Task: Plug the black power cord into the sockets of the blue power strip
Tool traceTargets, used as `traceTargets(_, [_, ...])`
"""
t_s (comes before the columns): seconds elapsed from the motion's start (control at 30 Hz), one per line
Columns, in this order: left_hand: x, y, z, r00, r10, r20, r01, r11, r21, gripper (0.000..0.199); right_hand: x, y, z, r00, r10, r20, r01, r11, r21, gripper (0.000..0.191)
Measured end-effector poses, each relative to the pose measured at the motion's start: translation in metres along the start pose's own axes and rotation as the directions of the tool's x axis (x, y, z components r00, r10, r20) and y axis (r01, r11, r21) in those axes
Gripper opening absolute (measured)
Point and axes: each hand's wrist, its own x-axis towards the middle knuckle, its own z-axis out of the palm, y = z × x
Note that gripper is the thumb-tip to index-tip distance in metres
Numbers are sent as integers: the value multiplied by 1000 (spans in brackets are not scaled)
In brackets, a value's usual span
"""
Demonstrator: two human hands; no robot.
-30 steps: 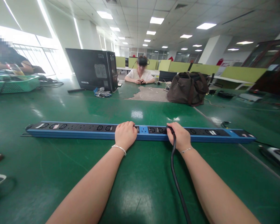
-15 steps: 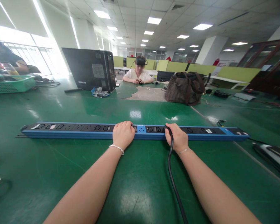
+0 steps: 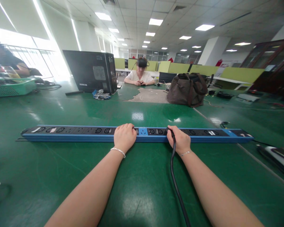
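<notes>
A long blue and black power strip [image 3: 71, 137] lies crosswise on the green table [image 3: 61, 176], with rows of sockets on its top. My left hand [image 3: 125, 136] is closed around the strip just left of its blue socket. Further right, my right hand [image 3: 179, 138] grips the plug end of a thick black cable [image 3: 173, 170] at the strip's top, with the fingers wrapped round it. The cable runs down from that hand towards the bottom edge of the view. How deep the plug sits is hidden by the fingers.
Behind the strip stand a black computer case [image 3: 90, 71], gloves [image 3: 101, 94] and a brown bag [image 3: 186, 90]. A green basket [image 3: 16, 86] is at the left. A person [image 3: 140, 75] sits across the table, another [image 3: 9, 61] at far left. A white and black device [image 3: 278, 159] lies right.
</notes>
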Motion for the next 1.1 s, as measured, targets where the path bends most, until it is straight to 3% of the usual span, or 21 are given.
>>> traceTargets(0.4, [0, -1, 1, 1000, -6, 0, 6, 1000, -8, 26, 0, 1, 1, 1000, 26, 12, -28, 991, 132, 26])
traceTargets(0.5, [1, 0, 0, 1000, -14, 6, 14, 1000, -24, 26, 11, 3, -6, 986, 115, -120, -85, 970, 230, 29])
traceTargets(0.57, [1, 0, 0, 1000, -22, 14, 22, 1000, -18, 26, 22, 8, -16, 910, 282, -304, -197, 939, 281, 33])
traceTargets(0.63, [1, 1, -1, 999, -24, 22, 24, 1000, -3, 26, 30, 14, -26, 872, 330, -362, -227, 926, 300, 34])
traceTargets(0.83, [1, 0, -1, 1000, -18, 15, 18, 1000, 10, 26, 26, 34, -34, 911, 316, -265, -220, 916, 335, 32])
traceTargets(1.1, [1, 0, -1, 1000, -7, 16, 7, 1000, 28, 26, 21, 55, -30, 908, 386, -163, -331, 900, 284, 31])
